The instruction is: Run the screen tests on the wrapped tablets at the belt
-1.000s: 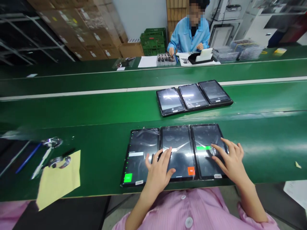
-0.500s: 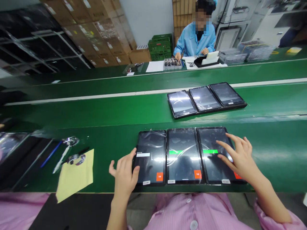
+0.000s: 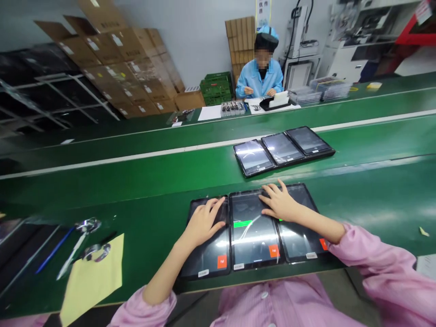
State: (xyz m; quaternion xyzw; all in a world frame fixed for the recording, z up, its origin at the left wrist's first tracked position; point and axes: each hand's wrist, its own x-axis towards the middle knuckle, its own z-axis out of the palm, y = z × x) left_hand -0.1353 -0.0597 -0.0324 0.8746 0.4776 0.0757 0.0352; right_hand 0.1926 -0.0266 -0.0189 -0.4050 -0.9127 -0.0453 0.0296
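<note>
Three black tablets lie side by side on the green bench in front of me. My left hand (image 3: 203,220) rests flat, fingers stretched, on the upper half of the left tablet (image 3: 209,254). My right hand (image 3: 278,202) lies open across the top edges of the middle tablet (image 3: 254,236) and the right tablet (image 3: 299,240). The middle tablet shows a green bar and an orange button; the left and right ones show orange buttons too. Plastic film covers the screens.
Another row of three dark tablets (image 3: 282,149) sits on the conveyor belt (image 3: 136,168) beyond. A yellow sheet (image 3: 91,277), a blue pen (image 3: 54,250) and tape rolls (image 3: 93,251) lie at left. A person in a blue coat (image 3: 259,81) works at the far bench.
Both my hands have moved forward to the far ends of the tablets: the left from the left tablet's edge onto its screen, the right from the right tablet toward the middle one.
</note>
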